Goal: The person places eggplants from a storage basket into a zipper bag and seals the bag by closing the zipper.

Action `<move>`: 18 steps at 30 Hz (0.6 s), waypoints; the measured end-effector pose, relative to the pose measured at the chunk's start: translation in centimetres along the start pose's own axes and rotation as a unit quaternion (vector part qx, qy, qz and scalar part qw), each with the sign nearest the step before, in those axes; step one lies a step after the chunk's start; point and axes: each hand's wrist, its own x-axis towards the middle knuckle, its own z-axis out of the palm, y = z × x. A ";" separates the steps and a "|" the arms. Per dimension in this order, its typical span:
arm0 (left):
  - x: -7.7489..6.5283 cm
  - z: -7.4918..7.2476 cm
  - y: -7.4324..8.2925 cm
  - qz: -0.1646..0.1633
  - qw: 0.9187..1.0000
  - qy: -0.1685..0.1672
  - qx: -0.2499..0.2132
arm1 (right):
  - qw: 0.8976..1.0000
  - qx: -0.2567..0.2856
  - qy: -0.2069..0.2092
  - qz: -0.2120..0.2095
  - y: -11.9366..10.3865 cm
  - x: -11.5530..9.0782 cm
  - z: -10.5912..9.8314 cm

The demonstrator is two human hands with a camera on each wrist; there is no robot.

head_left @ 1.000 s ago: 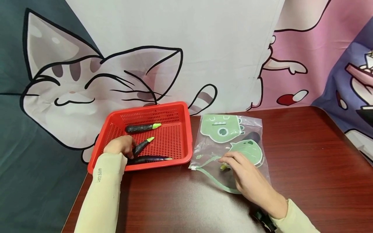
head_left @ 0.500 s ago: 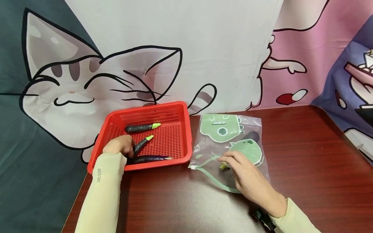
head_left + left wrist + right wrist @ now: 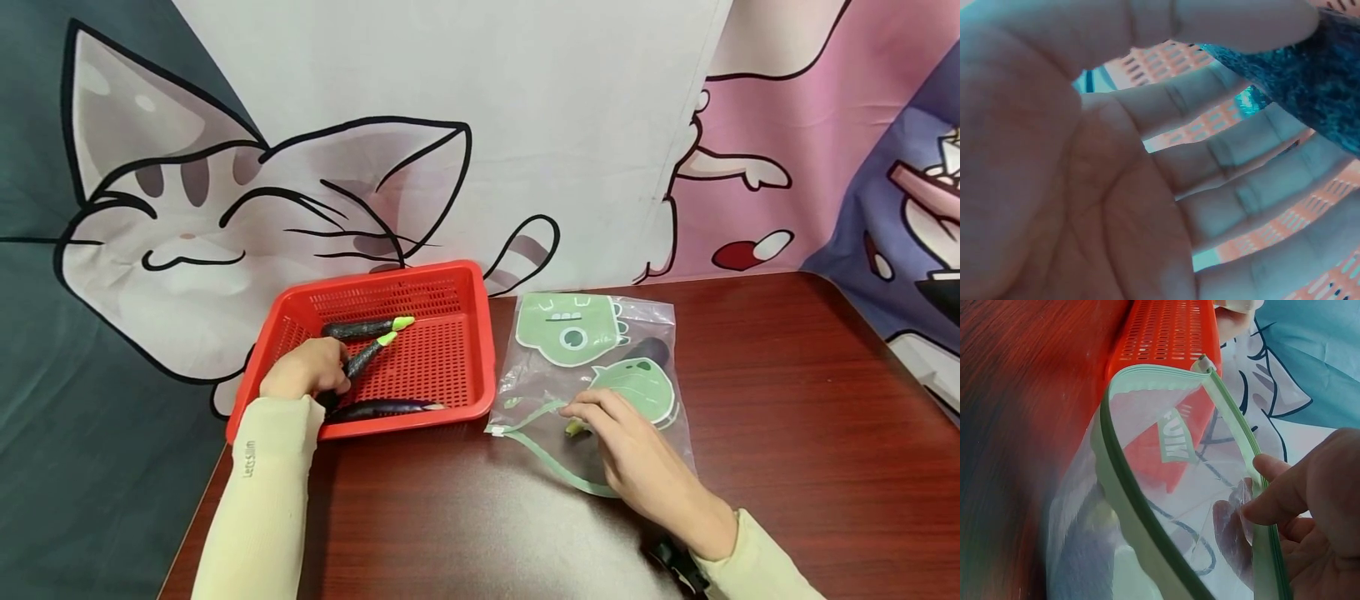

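Gripped by the left hand (image 3: 306, 372), in the head view, is a dark vegetable with a green tip (image 3: 363, 361), inside the red basket (image 3: 486, 350); it has just been shifted up and away from the near wall, its tip now brought in line with the stem of the far vegetable (image 3: 360, 330), though whether they touch cannot be told; the purple vegetable (image 3: 384, 408) is left lying along the near wall; by judgement, one piece has been singled out and is properly in hand. On the table (image 3: 420, 525), the clear bag (image 3: 536, 385) is held by the right hand (image 3: 641, 454), unmoved; another dark vegetable (image 3: 649, 352) is seen through its plastic.

From the left wrist, the thumb (image 3: 1229, 24) is laid over the bumpy skin and the fingers (image 3: 1229, 156) are spread beneath; a wide gap is left at the palm, so the hold seems to be taken near the fingertips.

From the right wrist, the green zip strip (image 3: 1114, 447) is pinched at one side; the bag's mouth is held well apart, the basket seen beyond it.
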 end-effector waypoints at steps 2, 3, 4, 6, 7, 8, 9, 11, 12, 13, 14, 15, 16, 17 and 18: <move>-0.1 -0.2 0.2 0.005 1.000 0.009 0.007 | 1.000 0.000 0.000 0.000 0.0 0.0 0.0; -0.2 -0.3 0.2 0.006 1.000 0.013 0.012 | 1.000 0.000 0.000 -0.001 0.0 0.0 0.0; -0.2 -0.4 0.3 0.009 1.000 0.016 0.016 | 1.000 0.000 0.000 0.000 0.0 0.0 0.0; -0.2 -0.6 0.4 0.010 1.000 0.021 0.020 | 1.000 -0.001 0.001 0.000 0.0 0.0 -0.1; -0.2 -0.6 0.4 0.011 0.999 0.023 0.023 | 1.000 -0.001 0.001 0.000 0.0 0.0 -0.1; -0.3 -0.7 0.5 0.010 0.999 0.023 0.023 | 1.000 -0.001 0.001 0.001 0.0 0.0 -0.1; -0.3 -0.7 0.5 0.010 0.999 0.022 0.021 | 1.000 -0.001 0.002 0.001 0.0 0.0 -0.1; -0.5 -0.8 0.6 0.010 0.999 0.023 0.020 | 1.000 -0.002 0.001 0.000 0.0 0.0 -0.1; -0.6 -0.9 0.6 0.009 0.999 0.026 0.018 | 1.000 -0.002 0.001 -0.001 0.0 0.0 -0.1; -0.7 -0.9 0.7 0.009 0.999 0.028 0.017 | 1.000 -0.003 0.001 -0.001 0.0 0.0 -0.1; -0.8 -1.0 0.8 0.010 0.999 0.031 0.015 | 1.000 -0.003 0.001 -0.001 0.0 0.0 0.0; -0.9 -1.0 0.8 0.010 0.999 0.035 0.013 | 1.000 -0.004 0.002 -0.002 0.0 0.0 0.0; -1.1 -1.1 1.0 0.010 0.999 0.040 0.011 | 1.000 -0.004 0.002 -0.002 0.0 0.0 0.0; -1.3 -1.1 1.1 0.009 0.999 0.045 0.008 | 1.000 -0.004 0.002 -0.001 0.0 0.0 0.0; -1.5 -1.2 1.2 0.008 0.999 0.049 0.004 | 1.000 -0.004 0.003 -0.001 0.0 0.0 0.1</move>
